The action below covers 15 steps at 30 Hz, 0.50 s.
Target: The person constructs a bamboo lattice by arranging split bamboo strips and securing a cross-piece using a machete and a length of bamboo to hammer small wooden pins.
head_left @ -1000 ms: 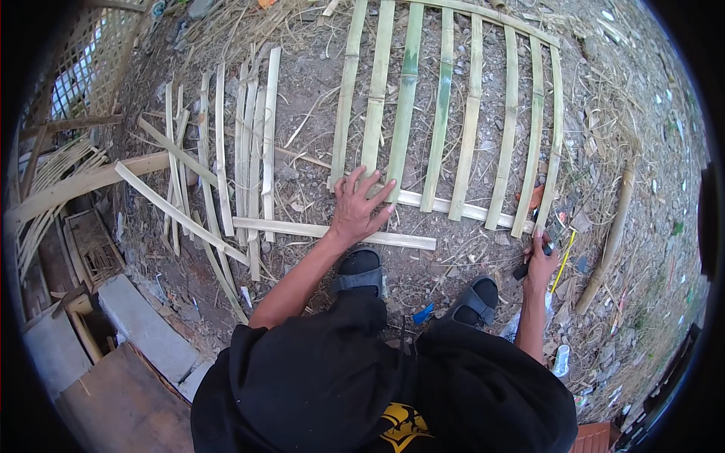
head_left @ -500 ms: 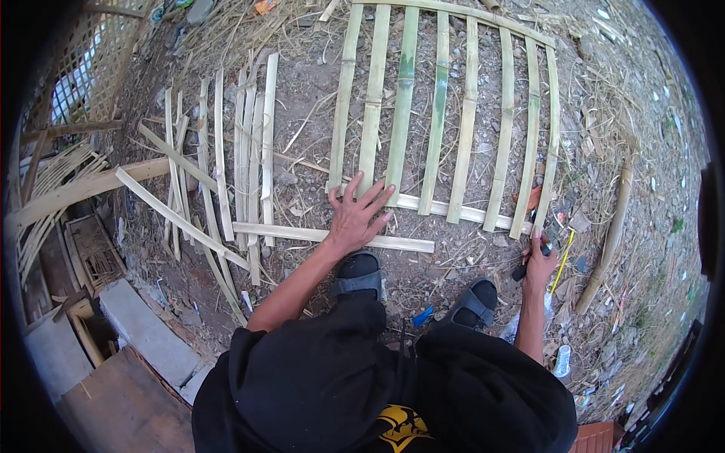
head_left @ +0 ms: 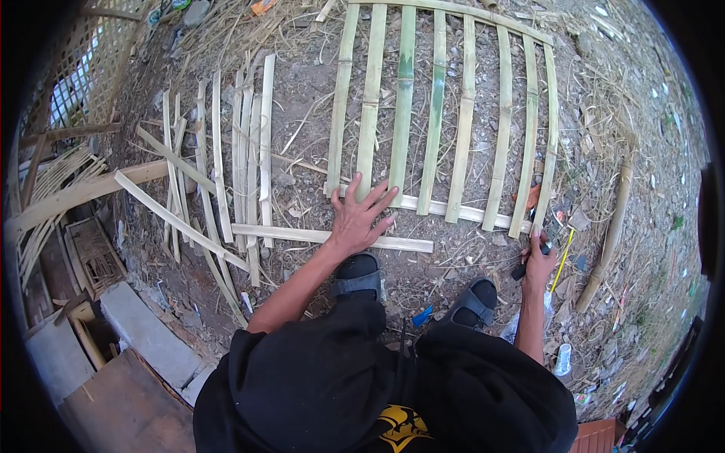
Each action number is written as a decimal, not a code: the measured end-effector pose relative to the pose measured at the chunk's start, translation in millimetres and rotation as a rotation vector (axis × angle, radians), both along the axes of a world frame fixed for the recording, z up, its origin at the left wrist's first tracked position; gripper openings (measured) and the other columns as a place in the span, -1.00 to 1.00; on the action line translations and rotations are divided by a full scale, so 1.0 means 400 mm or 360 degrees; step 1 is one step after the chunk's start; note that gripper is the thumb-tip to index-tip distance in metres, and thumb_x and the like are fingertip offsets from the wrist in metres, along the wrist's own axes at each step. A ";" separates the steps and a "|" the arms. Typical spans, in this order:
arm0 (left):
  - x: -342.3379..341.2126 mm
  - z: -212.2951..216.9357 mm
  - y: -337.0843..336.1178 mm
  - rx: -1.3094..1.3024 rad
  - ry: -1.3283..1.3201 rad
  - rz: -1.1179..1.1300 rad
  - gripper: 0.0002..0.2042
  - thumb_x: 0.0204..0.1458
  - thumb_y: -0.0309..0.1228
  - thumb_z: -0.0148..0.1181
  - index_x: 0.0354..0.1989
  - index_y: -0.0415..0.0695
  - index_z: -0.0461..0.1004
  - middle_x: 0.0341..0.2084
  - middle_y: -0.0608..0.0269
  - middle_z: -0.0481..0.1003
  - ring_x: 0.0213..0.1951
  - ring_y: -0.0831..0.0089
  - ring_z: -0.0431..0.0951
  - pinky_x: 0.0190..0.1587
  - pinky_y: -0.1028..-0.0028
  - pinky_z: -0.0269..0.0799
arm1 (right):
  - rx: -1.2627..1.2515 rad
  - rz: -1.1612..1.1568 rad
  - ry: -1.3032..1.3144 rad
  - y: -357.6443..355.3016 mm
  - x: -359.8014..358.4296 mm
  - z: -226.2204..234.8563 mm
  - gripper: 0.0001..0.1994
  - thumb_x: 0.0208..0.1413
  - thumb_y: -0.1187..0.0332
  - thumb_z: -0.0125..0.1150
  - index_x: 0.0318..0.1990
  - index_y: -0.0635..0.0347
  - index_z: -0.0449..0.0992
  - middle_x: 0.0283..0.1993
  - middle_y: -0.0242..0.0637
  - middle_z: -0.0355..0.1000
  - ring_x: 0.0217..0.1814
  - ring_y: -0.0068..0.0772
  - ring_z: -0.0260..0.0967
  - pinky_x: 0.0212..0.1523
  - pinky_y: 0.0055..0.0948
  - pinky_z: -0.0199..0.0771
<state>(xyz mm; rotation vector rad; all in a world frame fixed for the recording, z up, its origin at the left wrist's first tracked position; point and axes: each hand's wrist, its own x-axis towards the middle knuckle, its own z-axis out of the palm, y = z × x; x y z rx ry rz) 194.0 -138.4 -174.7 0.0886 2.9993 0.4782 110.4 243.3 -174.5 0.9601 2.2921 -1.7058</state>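
Several split bamboo slats (head_left: 466, 113) lie side by side on the ground, spaced apart, between a bamboo crosspiece (head_left: 470, 214) at the near end and another crosspiece (head_left: 483, 15) at the far end. My left hand (head_left: 355, 223) rests with fingers spread on the near ends of the slats at the left. At the right corner, my right hand (head_left: 538, 264) is closed around a short dark tool (head_left: 519, 272), its kind unclear. Its fingertips touch the end of the rightmost slat (head_left: 552, 136). A loose bamboo strip (head_left: 294, 233) passes by my left wrist.
More bamboo strips (head_left: 217, 151) lie loosely at the left. Beyond them are a wooden beam (head_left: 91, 192) and grey blocks (head_left: 147, 332). A yellow strip (head_left: 562, 261) and a bamboo pole (head_left: 609, 238) lie at the right. My sandalled feet (head_left: 358, 276) stand close to the slats.
My left hand has shifted very slightly to the right. The slats appear a touch farther left in view; both hands keep their places on them.
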 end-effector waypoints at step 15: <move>-0.080 -0.019 0.079 0.0296 0.0541 -0.0001 -0.52 -0.11 -0.14 0.28 -0.21 -0.38 0.46 -0.08 -0.04 0.42 0.05 0.09 0.34 0.13 0.17 0.09 | -0.0017 -0.0041 0.0041 -0.003 -0.001 -0.003 -0.64 0.04 0.28 0.30 -0.14 0.39 0.40 -0.51 -0.35 0.39 -0.70 -0.63 0.24 -0.73 -0.65 0.15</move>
